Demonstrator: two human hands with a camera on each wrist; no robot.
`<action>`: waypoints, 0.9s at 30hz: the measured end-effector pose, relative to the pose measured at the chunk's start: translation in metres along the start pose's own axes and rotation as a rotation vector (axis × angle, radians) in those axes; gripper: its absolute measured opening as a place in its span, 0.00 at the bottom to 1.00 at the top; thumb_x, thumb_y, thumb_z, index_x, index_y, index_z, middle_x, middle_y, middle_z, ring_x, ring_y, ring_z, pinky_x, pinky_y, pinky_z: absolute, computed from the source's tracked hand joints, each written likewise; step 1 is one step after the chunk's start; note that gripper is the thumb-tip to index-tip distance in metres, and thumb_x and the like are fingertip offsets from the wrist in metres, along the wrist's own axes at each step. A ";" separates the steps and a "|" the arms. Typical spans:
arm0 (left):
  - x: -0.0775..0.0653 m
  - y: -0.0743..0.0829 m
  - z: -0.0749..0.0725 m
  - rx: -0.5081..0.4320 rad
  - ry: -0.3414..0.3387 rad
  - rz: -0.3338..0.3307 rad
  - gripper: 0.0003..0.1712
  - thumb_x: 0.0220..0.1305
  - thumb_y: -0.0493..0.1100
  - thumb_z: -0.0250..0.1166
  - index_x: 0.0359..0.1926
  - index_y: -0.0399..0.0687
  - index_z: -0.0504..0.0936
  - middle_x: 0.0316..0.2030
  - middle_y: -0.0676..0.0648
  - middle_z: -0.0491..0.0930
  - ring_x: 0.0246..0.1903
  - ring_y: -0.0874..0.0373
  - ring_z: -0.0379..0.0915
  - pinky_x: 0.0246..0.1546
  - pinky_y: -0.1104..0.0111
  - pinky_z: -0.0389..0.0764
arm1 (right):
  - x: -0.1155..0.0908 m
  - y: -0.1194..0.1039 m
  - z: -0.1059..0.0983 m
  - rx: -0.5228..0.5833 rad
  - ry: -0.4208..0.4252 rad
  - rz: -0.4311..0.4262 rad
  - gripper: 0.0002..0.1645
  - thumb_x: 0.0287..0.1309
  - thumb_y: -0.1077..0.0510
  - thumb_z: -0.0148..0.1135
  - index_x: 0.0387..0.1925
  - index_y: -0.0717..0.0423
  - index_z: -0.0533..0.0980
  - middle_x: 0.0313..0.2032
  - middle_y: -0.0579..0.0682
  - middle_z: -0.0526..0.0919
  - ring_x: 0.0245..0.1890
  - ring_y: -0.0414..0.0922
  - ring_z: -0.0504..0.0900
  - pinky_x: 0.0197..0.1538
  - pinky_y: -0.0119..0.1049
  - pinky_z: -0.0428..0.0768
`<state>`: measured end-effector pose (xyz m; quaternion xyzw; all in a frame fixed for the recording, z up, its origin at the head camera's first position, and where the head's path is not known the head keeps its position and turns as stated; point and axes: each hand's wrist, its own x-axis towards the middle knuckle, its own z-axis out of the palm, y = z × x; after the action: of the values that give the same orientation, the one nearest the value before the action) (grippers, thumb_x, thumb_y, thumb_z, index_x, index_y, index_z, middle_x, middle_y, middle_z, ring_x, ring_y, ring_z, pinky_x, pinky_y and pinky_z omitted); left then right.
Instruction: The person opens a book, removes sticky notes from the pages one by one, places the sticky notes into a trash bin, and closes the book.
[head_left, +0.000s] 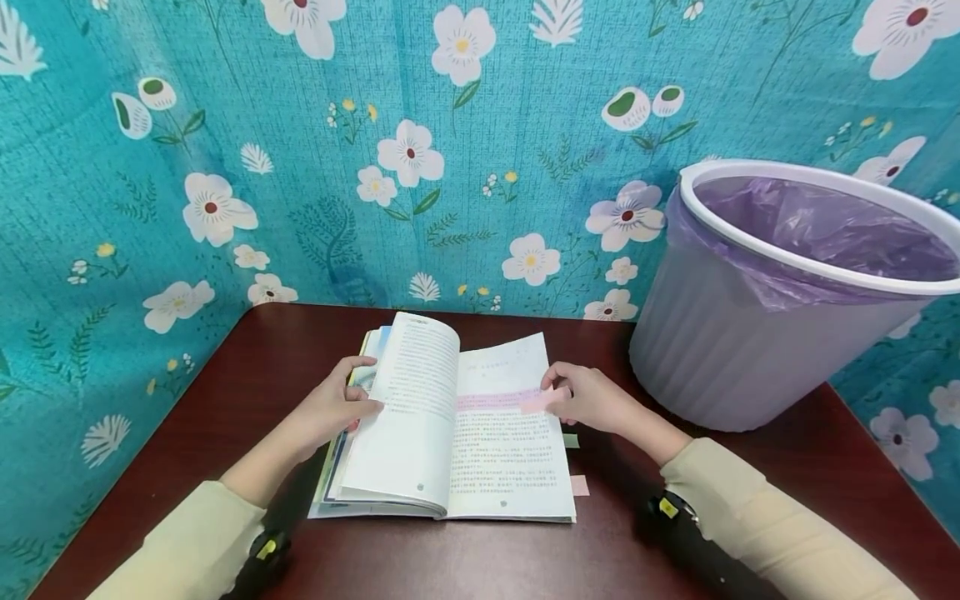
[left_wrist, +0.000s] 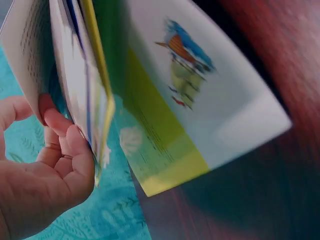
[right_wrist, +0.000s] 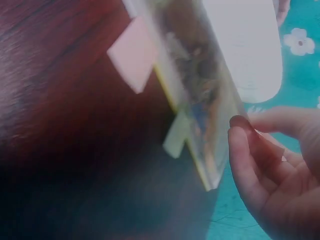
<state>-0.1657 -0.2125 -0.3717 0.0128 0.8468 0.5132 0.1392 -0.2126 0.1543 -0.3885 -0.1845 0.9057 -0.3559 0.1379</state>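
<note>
An open book [head_left: 420,425] lies on the dark table, its left pages curling upward. My left hand [head_left: 333,404] grips the left-hand pages at their outer edge, thumb on the printed side. In the left wrist view, the fingers of the left hand [left_wrist: 55,165] reach between the pages, beside the cover with a bird picture [left_wrist: 187,60]. At the right page's outer edge, my right hand [head_left: 588,398] pinches a pink sticky tab [head_left: 538,403] between thumb and fingers. A pale pink band [head_left: 487,400] crosses the print beside it. The right wrist view shows the right hand [right_wrist: 275,170] at the page edge.
A green tab [head_left: 572,441] and another pink tab [head_left: 581,486] stick out from the book's right side. A grey bin [head_left: 720,333] with a purple liner stands at the table's back right. Flowered teal cloth [head_left: 315,167] hangs behind the table [head_left: 510,558].
</note>
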 end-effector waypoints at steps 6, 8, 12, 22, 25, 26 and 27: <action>-0.001 -0.010 -0.007 0.095 -0.025 0.066 0.33 0.66 0.38 0.61 0.70 0.51 0.63 0.29 0.42 0.74 0.25 0.51 0.67 0.28 0.64 0.71 | 0.000 0.013 0.008 -0.011 -0.005 0.017 0.15 0.53 0.67 0.67 0.42 0.57 0.74 0.21 0.49 0.76 0.19 0.45 0.74 0.23 0.36 0.72; -0.002 -0.011 -0.008 0.132 -0.030 0.067 0.28 0.66 0.39 0.60 0.67 0.51 0.69 0.33 0.41 0.76 0.30 0.51 0.67 0.30 0.64 0.72 | 0.000 0.016 0.010 -0.016 -0.007 0.011 0.15 0.53 0.67 0.67 0.42 0.57 0.74 0.22 0.49 0.76 0.18 0.45 0.74 0.23 0.36 0.72; -0.005 -0.012 -0.007 0.219 -0.009 0.037 0.23 0.67 0.39 0.59 0.63 0.51 0.75 0.34 0.43 0.76 0.31 0.52 0.66 0.29 0.64 0.71 | 0.001 0.017 0.013 -0.040 -0.008 -0.007 0.15 0.53 0.67 0.67 0.43 0.56 0.75 0.25 0.49 0.77 0.18 0.43 0.74 0.23 0.36 0.73; -0.008 -0.008 0.008 0.588 0.006 -0.025 0.41 0.59 0.60 0.67 0.70 0.56 0.66 0.62 0.32 0.68 0.55 0.40 0.68 0.45 0.49 0.77 | 0.000 0.017 0.018 -0.174 0.038 -0.031 0.13 0.51 0.62 0.71 0.39 0.52 0.76 0.27 0.47 0.74 0.22 0.41 0.67 0.23 0.33 0.65; -0.011 -0.005 0.011 0.662 0.009 -0.044 0.44 0.57 0.61 0.68 0.71 0.56 0.64 0.61 0.32 0.68 0.53 0.39 0.69 0.42 0.48 0.79 | -0.001 0.016 0.020 -0.197 0.046 -0.030 0.13 0.51 0.61 0.71 0.38 0.51 0.77 0.26 0.47 0.73 0.23 0.42 0.68 0.25 0.34 0.66; -0.013 -0.004 0.012 0.688 0.013 -0.044 0.44 0.57 0.61 0.68 0.71 0.55 0.64 0.60 0.32 0.68 0.52 0.39 0.69 0.41 0.48 0.79 | -0.001 0.015 0.020 -0.203 0.047 -0.030 0.13 0.51 0.61 0.71 0.38 0.51 0.77 0.26 0.47 0.74 0.24 0.42 0.68 0.26 0.34 0.67; -0.014 -0.003 0.013 0.713 0.018 -0.042 0.44 0.57 0.61 0.67 0.71 0.55 0.64 0.60 0.32 0.68 0.52 0.38 0.69 0.40 0.48 0.80 | -0.001 0.014 0.020 -0.210 0.049 -0.030 0.13 0.50 0.61 0.72 0.38 0.51 0.77 0.27 0.47 0.74 0.25 0.42 0.69 0.27 0.34 0.69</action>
<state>-0.1488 -0.2054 -0.3773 0.0387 0.9739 0.1827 0.1292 -0.2073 0.1525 -0.4127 -0.2029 0.9382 -0.2654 0.0900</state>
